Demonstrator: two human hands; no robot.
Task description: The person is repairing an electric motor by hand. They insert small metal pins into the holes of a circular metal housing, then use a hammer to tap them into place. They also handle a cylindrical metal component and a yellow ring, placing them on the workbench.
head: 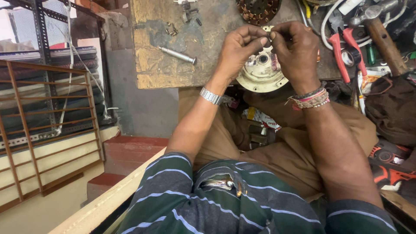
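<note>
I am pinching a small dark part (268, 42) between the fingertips of both hands, thumb and forefinger of each closed together on it. It is too small, and too covered by my fingers, for me to tell what it is. My left hand (237, 48) is coming in from the left and my right hand (295, 48) from the right, and the two are meeting just above the middle of a round cream-coloured metal cover (260, 74).

That cover is lying at the near edge of the workbench (156, 65), partly hanging over my lap, with a bearing hole (263, 59) showing at its centre. I judge the work to be somewhere in the middle: the cover is off and lying open, the small part is not yet seated in it, and everything around it is apart.

Further out, a steel shaft (177, 55) is lying loose near the middle of the bench, well apart from my hands, with a few small screws (172, 29) beyond it toward the far edge. A copper winding (258, 9) is sitting at the far edge, just past my knuckles. Toward the right end, red-handled pliers (342, 52) are lying beside a wooden-handled hammer (381, 37), among white cables (329, 21) and a dark cloth (392, 110).

A metal watch (211, 95) is on my left wrist and woven bands (310, 99) on my right.
</note>
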